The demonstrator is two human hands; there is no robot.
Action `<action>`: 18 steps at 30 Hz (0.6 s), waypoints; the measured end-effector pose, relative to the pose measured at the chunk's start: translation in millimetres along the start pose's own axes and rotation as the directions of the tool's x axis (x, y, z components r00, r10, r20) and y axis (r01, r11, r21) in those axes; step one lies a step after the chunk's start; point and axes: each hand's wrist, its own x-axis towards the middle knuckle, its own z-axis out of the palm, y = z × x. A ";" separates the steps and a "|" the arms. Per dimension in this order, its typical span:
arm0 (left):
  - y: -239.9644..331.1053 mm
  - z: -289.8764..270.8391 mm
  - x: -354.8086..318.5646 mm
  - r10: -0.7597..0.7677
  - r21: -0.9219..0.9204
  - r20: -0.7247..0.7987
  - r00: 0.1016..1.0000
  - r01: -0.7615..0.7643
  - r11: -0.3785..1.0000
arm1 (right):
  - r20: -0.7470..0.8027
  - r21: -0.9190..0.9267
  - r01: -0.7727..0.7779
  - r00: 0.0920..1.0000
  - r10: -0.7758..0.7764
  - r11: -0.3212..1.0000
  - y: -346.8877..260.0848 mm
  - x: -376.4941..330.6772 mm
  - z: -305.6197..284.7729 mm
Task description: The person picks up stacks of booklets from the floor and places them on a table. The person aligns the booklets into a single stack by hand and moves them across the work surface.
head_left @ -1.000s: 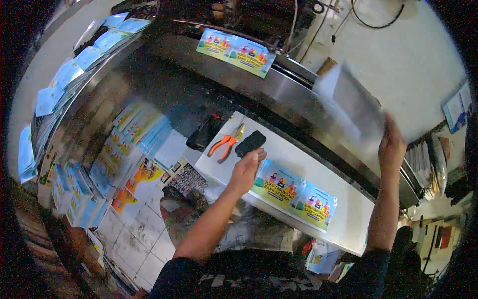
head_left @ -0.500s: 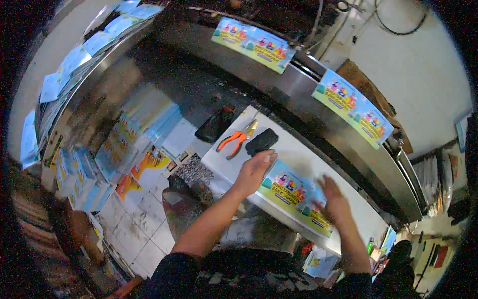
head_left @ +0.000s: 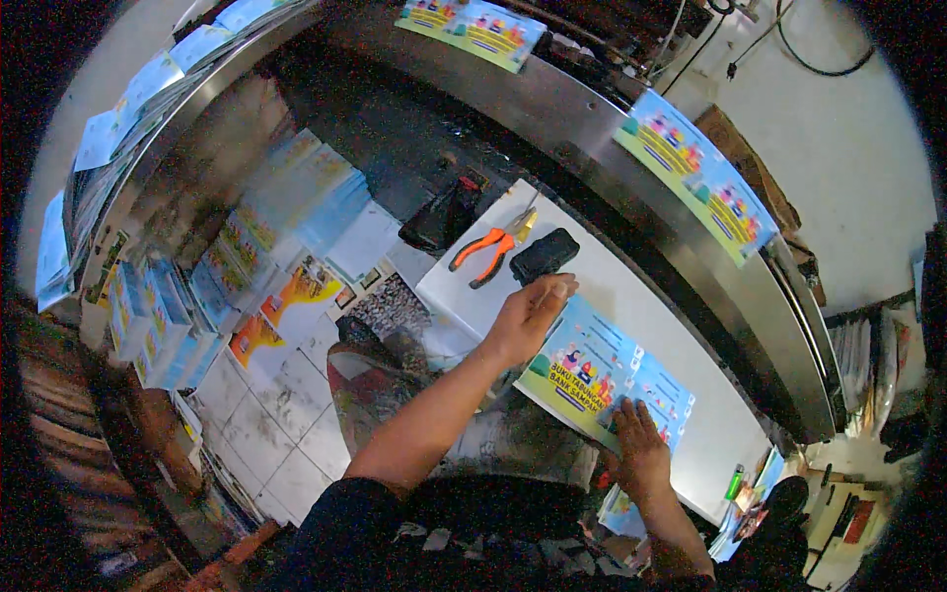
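A colourful printed booklet [head_left: 575, 373], blue and yellow-green with cartoon figures, lies on the narrow white board in front of me. My left hand [head_left: 530, 321] is at its upper left edge, fingers bent together and partly hidden, seeming to pinch it. My right hand [head_left: 641, 446] rests palm down on the lower right part, fingers stretched out flat. Just beyond my left hand lies a small black block-like object [head_left: 545, 256]. Pliers with orange handles [head_left: 490, 253] lie left of that, at the board's far left end.
Stacks of similar booklets [head_left: 286, 222] stand on the tiled floor at left. More booklets line a shelf edge [head_left: 138, 104] at upper left. Two printed sheets [head_left: 695, 168] [head_left: 473, 33] rest on the metal ledge beyond the board. A green lighter [head_left: 734, 481] lies by the right end.
My right hand, blurred and raised at the booklet's right end before, has come down and left to lie flat on it. My left hand stays at the left edge. The whole view has shifted slightly.
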 end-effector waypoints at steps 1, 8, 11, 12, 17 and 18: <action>-0.2 -0.9 0.2 0.001 -0.001 -0.005 1.000 -0.001 1.000 | 0.030 0.113 -0.036 0.999 0.033 0.993 4.8 2.0 -5.6; 10.6 -3.3 -1.1 -0.062 0.081 -0.043 0.997 0.066 0.995 | 0.320 0.460 -0.219 0.945 0.070 0.861 69.8 33.3 -72.0; 7.1 -5.4 -2.2 -0.062 0.094 -0.048 0.997 0.067 0.993 | 0.020 0.290 -0.328 0.941 0.337 0.899 110.3 63.1 -137.7; 4.8 -10.1 -5.6 -0.055 0.108 -0.061 0.997 0.061 0.992 | -0.103 0.404 -0.367 0.892 0.440 0.838 116.0 83.7 -157.3; 8.3 9.1 3.5 -0.077 0.059 -0.014 0.997 0.078 0.995 | -0.201 0.333 -0.197 0.941 0.273 0.922 154.4 127.8 -116.8; 11.0 4.8 -0.4 -0.055 0.188 -0.032 0.998 0.060 0.980 | 0.324 0.362 -0.531 0.842 0.431 0.766 131.6 138.3 -112.1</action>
